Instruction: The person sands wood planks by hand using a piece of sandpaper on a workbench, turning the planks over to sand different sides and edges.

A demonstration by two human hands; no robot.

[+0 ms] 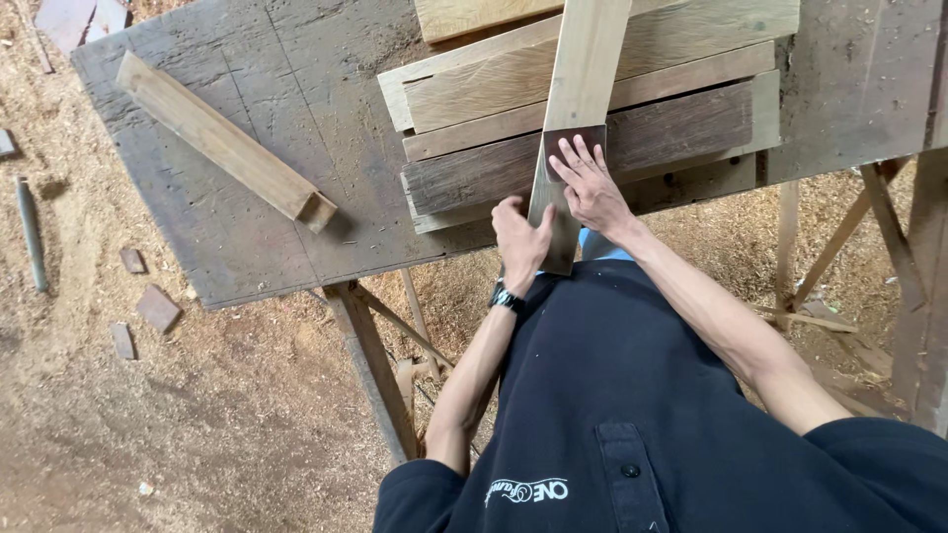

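While the view looks straight down past a dark shirt, the biggest thing in it is the workbench (247,168), a worn grey board top on splayed wooden legs, standing over a floor of sawdust (148,415).

On the bench's near edge sits a stack of planks (642,118), pale ones on top and a darker weathered one toward the person, edges roughly flush. Well apart to the left lies a loose timber offcut (222,138), set diagonally.

Across the stack, running away from the person, lies a long pale batten (583,69). Near end overhangs the bench edge, just at the person's waist.

Right hand (591,188): flat on the batten, fingers spread, palm pressing down; nothing enclosed. A small dark rectangle (575,138) lies at the fingertips; sandpaper or a thin scraper, cannot tell which.

Left hand (520,235): curled closed against the batten's left edge near its free end, thumb toward the wood. It looks clamped on the edge, though it may hold a small tool; cannot tell.

Handling judgement: batten looks stiff, dry, light for its length, rough-sawn so not slippery; splinters likely along the edges. Best taken by both long edges near the overhanging end, with weight kept over the stack to stop it pivoting.

Containers: none in view. Small brick-like blocks (156,308) and a pipe (30,232) lie on the floor at left.
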